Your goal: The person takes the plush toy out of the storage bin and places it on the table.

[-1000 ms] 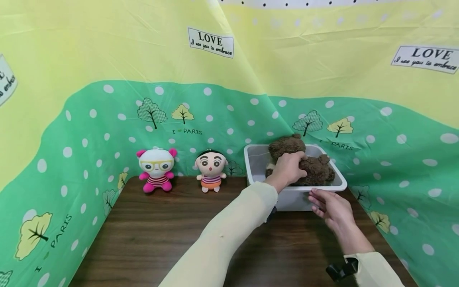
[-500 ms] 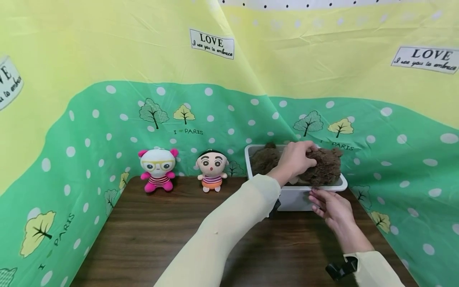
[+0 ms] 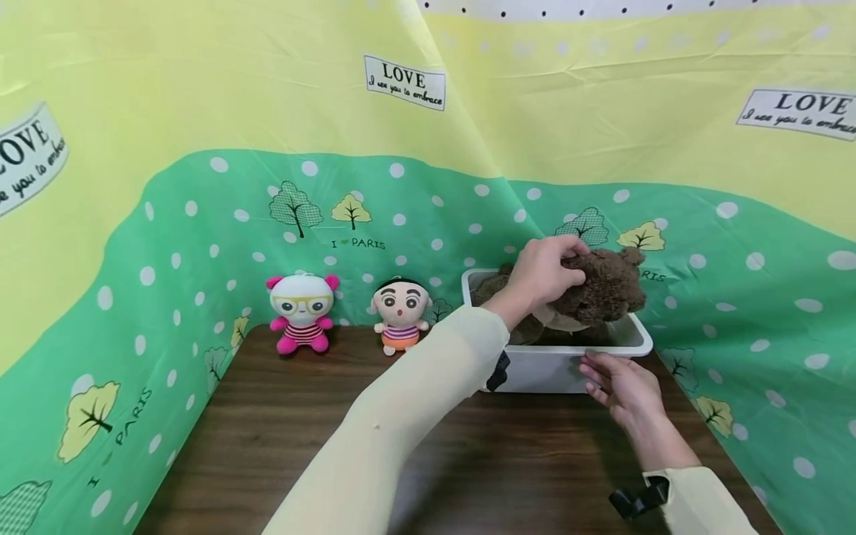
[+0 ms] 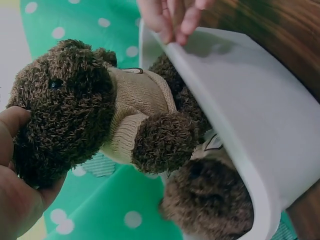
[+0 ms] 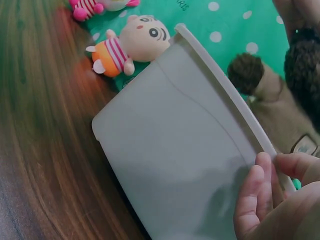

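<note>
Left grip: you're pinching the bear by the head, thumb and fingers pressed into the fur from its 9 o'clock side.
Bear: brown, fuzzy, beige knit sweater. Head's up above the rim, roughly 1 to 2 o'clock of the bin. It's tilted, sweater toward 8 o'clock from the head, lower end out of sight behind the front wall.
Other bear: same brown fuzz, sitting in the bin at about 10 o'clock, mostly blocked by your hand in the head view.
Right grip: you've got the bin's front rim pinched at about 4 o'clock, thumb over the inside, fingers on the outer wall.
Bin: pale grey, upright on the counter, between 3 and 4 o'clock from the middle of your head view.
Doll: striped top, orange bottoms, upright near the bin at its 9 o'clock.
Panda: pink ears, yellow glasses, upright, farther out at 9 o'clock past the doll.
Counter: dark wood grain.
Cloth: yellow up top, dotty green below, hanging at 12 o'clock behind everything.
</note>
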Action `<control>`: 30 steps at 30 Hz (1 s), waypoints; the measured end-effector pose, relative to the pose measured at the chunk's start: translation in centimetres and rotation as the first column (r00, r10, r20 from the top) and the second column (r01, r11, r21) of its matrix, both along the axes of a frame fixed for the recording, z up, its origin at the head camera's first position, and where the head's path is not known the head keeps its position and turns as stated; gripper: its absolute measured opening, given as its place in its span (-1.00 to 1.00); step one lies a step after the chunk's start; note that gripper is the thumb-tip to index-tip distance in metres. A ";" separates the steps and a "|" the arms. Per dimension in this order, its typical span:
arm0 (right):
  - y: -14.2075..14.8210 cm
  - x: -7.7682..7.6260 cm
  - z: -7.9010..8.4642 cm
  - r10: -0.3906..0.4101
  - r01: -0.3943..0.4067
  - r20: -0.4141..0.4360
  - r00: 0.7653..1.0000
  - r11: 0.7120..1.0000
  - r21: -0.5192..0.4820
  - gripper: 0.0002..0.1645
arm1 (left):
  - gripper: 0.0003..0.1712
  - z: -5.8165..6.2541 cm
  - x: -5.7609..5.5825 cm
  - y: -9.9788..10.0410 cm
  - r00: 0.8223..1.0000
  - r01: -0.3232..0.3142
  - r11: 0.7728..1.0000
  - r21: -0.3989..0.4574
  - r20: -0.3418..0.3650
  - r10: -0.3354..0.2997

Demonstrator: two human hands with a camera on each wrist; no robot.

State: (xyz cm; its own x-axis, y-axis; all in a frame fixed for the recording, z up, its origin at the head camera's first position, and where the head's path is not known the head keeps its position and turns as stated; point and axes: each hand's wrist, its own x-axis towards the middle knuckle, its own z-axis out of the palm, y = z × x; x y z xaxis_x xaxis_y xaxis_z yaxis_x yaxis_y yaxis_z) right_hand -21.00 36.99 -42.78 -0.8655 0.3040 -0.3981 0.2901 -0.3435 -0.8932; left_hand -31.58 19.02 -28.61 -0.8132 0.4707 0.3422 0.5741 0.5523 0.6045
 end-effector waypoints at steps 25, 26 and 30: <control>0.0 -0.5 -0.2 -0.003 0.002 -0.034 0.999 0.999 -0.032 -0.87 | -0.65 7.6 -0.5 -11.7 0.999 0.035 0.974 0.223 0.013 -0.039; 0.0 -0.5 -0.2 -0.002 0.001 -0.034 0.999 0.999 -0.032 -0.87 | -0.65 7.9 -0.6 -12.4 0.999 0.036 0.972 0.234 0.011 -0.039; -0.1 -0.5 -0.1 -0.002 0.001 -0.036 0.999 0.999 -0.033 -0.88 | -0.67 8.7 -0.8 -15.6 0.998 0.057 0.956 0.289 0.021 -0.065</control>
State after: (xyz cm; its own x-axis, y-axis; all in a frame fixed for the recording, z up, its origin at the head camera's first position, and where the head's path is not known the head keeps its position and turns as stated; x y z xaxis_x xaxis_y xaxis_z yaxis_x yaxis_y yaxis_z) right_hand -21.45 36.89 -42.91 -0.8788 0.2927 -0.3769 0.2579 -0.3733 -0.8912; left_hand -32.36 3.39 -19.91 -0.7981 0.4050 0.4462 0.5803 0.3169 0.7502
